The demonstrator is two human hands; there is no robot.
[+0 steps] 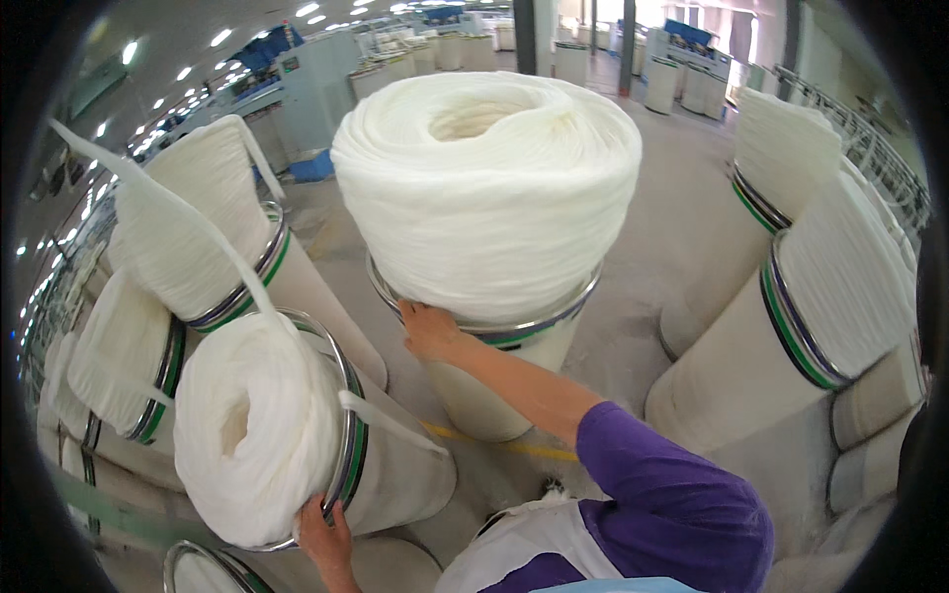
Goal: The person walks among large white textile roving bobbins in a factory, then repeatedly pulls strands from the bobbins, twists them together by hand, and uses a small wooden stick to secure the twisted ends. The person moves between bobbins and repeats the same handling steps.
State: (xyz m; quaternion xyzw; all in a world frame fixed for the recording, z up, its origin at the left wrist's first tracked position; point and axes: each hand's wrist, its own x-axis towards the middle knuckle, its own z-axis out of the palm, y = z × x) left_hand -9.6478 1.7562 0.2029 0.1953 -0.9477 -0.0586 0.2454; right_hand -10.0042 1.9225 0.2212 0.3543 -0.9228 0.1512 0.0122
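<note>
In the middle stands a tall pale sliver can (474, 395) with a metal rim, heaped high with a thick coil of white sliver (484, 217). My right hand (427, 329) is closed over the near left part of that rim, its fingertips tucked against the coil. At the lower left is a second sliver can (395, 484), tilted in view, with a lower white coil (257, 425) that has a hole at its centre. Around its near rim my left hand (324, 539) is curled. A loose strand of sliver (188, 217) runs from this can toward the upper left.
More filled cans (217, 237) crowd the left side, and others (791, 316) stand along the right. A yellow line (534, 451) marks the grey floor behind the middle can. Farther back are a pale machine (321, 89), dark posts (627, 49) and more cans (662, 84).
</note>
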